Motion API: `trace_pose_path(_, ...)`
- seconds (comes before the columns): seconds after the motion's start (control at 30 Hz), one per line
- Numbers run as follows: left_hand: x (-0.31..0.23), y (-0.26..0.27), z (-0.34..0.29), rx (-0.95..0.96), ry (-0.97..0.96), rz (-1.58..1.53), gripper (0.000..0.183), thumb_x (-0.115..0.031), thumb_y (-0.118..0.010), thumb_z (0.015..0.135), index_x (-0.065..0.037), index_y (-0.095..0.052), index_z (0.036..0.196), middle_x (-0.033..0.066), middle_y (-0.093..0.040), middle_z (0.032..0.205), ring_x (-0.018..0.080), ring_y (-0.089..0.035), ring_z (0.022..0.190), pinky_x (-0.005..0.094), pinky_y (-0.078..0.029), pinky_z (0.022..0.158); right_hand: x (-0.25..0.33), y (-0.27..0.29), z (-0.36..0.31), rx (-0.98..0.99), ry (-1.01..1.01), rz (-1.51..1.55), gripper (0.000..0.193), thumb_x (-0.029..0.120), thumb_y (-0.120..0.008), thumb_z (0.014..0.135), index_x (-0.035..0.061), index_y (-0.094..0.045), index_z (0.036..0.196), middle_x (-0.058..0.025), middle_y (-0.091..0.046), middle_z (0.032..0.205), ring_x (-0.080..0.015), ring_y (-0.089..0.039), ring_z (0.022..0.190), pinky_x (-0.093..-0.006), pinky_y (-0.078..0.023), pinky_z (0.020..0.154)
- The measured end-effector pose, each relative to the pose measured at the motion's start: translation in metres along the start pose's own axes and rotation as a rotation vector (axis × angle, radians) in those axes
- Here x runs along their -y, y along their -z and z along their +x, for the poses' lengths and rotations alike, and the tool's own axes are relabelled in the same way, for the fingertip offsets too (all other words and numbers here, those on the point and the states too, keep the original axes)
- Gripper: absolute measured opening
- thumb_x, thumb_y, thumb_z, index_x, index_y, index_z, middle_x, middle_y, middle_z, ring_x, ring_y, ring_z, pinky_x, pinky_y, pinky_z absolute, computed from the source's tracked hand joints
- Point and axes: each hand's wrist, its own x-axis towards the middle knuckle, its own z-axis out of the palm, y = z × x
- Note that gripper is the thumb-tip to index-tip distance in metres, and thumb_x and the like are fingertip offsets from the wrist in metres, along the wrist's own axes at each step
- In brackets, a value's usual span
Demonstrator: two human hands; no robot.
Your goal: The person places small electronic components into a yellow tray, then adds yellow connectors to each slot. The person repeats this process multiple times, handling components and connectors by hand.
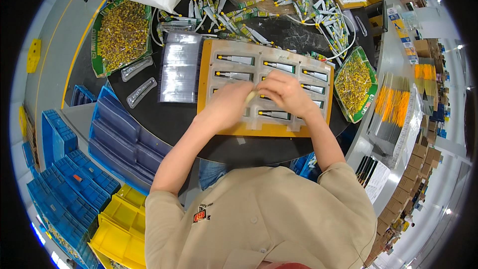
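My left hand point(230, 100) and my right hand point(288, 92) meet over the middle of a pale tray point(284, 126) on an orange-yellow board. Both are closed, with fingertips pinched close together. A small pale yellowish piece point(251, 96) shows between them; its kind is too small to tell. Small tubes with yellow caps lie in the tray's pockets: one tube point(236, 60) at the upper left, another tube point(280, 67) beyond my right hand, and a third tube point(274, 115) nearer me. My hands hide the pockets beneath them.
Loose tubes point(249, 20) are heaped beyond the tray. Green boxes of yellow-capped pieces stand left point(122, 35) and right point(354, 85). Stacked clear plastic blisters point(179, 67) lie left of the tray. Blue crates point(74, 179) and yellow bins point(119, 234) stand lower left.
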Motion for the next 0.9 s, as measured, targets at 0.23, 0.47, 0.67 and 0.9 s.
trace_pose_path(0.23,-0.001,0.033,-0.055,-0.097,0.045,-0.080,0.014,-0.009,-0.055,0.098,0.003,-0.061,0.094,0.0234,-0.064,0.086,0.0436,-0.061,0.080,0.0428,-0.050,0.071,0.010,-0.025,0.016,-0.011,0.139,0.038,0.014,0.010,-0.075,0.084,0.0054,-0.065,0.094,-0.0105,-0.059,0.087,-0.0304,-0.061,0.082,-0.0389,-0.051,0.070)
trace_pose_path(0.47,0.013,0.033,-0.060,-0.264,0.244,-0.301,0.013,-0.011,-0.057,0.098,0.000,-0.063,0.099,0.0197,-0.065,0.083,0.0381,-0.065,0.081,0.0374,-0.052,0.073,-0.036,-0.031,0.040,-0.309,0.011,-0.136,0.012,0.007,-0.074,0.082,0.0054,-0.066,0.090,-0.0111,-0.060,0.084,-0.0326,-0.062,0.079,-0.0407,-0.051,0.069)
trace_pose_path(0.67,0.015,0.016,-0.014,-0.736,-0.048,0.019,0.008,-0.004,-0.062,0.093,-0.001,-0.067,0.099,0.0132,-0.069,0.096,0.0291,-0.066,0.087,0.0361,-0.051,0.081,-0.028,-0.046,0.052,-0.329,0.065,-0.154,0.012,0.005,-0.073,0.081,0.0046,-0.065,0.090,-0.0109,-0.060,0.083,-0.0329,-0.060,0.077,-0.0408,-0.050,0.069)
trace_pose_path(0.9,0.010,0.001,0.019,-0.546,0.018,0.106,0.017,-0.005,-0.066,0.088,-0.008,-0.065,0.105,0.0117,-0.070,0.100,0.0367,-0.066,0.093,0.0433,-0.052,0.080,0.011,-0.027,0.037,-0.234,-0.057,-0.074,0.010,0.004,-0.071,0.084,0.0030,-0.066,0.092,-0.0114,-0.062,0.085,-0.0318,-0.061,0.077,-0.0395,-0.050,0.069)
